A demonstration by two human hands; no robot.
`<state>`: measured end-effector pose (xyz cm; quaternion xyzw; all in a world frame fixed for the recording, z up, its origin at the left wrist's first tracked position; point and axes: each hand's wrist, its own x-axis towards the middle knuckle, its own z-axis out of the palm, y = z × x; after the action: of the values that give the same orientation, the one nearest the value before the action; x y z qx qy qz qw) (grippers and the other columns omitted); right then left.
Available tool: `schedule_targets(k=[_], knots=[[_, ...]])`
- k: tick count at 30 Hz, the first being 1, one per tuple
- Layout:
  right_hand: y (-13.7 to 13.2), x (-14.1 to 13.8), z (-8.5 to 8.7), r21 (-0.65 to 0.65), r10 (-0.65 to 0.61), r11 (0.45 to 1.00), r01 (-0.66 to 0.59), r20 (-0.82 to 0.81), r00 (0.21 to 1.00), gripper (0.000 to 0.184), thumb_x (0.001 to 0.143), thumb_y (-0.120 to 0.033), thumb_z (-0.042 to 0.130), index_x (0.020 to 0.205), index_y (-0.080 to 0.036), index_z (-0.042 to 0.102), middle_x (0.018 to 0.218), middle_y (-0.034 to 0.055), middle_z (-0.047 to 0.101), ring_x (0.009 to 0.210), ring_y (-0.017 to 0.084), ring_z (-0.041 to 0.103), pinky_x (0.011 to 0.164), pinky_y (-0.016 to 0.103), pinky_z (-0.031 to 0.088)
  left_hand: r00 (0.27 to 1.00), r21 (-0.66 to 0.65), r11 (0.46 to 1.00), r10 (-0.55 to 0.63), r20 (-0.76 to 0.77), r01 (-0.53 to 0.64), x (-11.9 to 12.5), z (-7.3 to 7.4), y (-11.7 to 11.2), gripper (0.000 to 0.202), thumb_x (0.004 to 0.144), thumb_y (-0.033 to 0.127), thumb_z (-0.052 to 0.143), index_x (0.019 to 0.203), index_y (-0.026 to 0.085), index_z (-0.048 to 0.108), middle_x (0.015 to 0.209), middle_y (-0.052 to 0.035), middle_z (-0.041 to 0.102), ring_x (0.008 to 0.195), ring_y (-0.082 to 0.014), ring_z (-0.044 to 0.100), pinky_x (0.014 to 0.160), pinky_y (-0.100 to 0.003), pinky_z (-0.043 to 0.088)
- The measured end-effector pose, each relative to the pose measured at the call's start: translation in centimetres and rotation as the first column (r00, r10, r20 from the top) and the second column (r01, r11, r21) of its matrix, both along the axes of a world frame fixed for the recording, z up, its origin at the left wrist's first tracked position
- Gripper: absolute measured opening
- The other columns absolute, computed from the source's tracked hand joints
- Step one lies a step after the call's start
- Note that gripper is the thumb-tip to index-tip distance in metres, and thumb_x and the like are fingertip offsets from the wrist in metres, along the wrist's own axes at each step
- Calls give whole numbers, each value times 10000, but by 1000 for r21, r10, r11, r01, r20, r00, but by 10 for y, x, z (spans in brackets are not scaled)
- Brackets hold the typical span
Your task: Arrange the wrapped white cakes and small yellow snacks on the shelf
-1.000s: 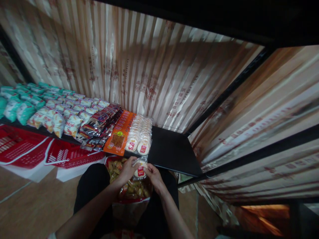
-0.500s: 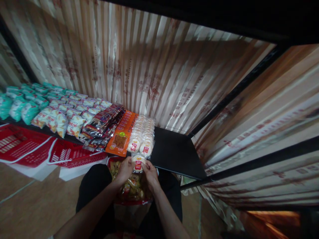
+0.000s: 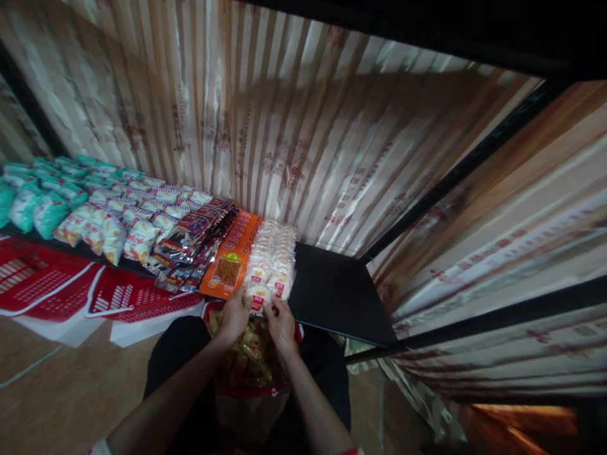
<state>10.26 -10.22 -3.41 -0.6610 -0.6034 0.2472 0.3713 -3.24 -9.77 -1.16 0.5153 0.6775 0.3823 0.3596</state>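
Observation:
My left hand [image 3: 235,316] and my right hand [image 3: 281,321] pinch a small clear packet of round white cake with a red label [image 3: 257,295] between them, at the front edge of the black shelf [image 3: 332,294]. The packet touches the near end of two rows of like cake packets [image 3: 272,256] on the shelf. Below my hands, on my lap, lies a bag of yellow and orange snacks [image 3: 249,360].
On the shelf to the left lie orange packets [image 3: 232,256], dark red packets [image 3: 196,237], white and red bags [image 3: 128,221] and teal bags [image 3: 33,202]. Red baskets [image 3: 71,284] stand on the floor at left. Striped plastic sheeting [image 3: 284,139] backs the shelf.
Both hands have lifted the cake packet up from above the lap bag to the front end of the cake rows on the shelf.

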Motion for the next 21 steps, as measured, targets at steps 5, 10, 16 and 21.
schedule_targets(k=[5,10,16,21], knots=[[6,-11,0,59,-37,998,38,-32,999,266,799,-324,473,913,-162,649,883,82,632,751,176,580,714,283,459,996,20,1000,-4,-91,6,1,-4,9,347,836,224,462,1165,146,537,1049,-102,650,976,-191,597,843,-296,452],[9,-16,-5,98,-57,993,64,-68,996,282,786,-294,469,948,-139,640,896,103,636,792,187,592,734,289,466,991,133,991,30,-132,-12,2,-20,19,341,825,197,468,1154,141,535,1111,-108,621,1015,-191,578,882,-324,452],[15,-18,-16,146,-68,987,72,-37,997,328,788,-285,439,1003,-121,624,931,129,637,838,214,597,762,329,471,987,236,971,63,-150,-27,1,-35,27,315,820,185,451,1113,138,558,1049,-111,628,965,-201,584,841,-352,480],[17,-20,-22,170,-77,982,79,-19,997,327,789,-278,417,998,-128,617,897,121,643,807,213,602,755,337,475,980,297,954,97,-171,-43,2,-38,30,314,817,188,452,1111,154,557,1049,-100,616,999,-204,562,863,-356,471]])
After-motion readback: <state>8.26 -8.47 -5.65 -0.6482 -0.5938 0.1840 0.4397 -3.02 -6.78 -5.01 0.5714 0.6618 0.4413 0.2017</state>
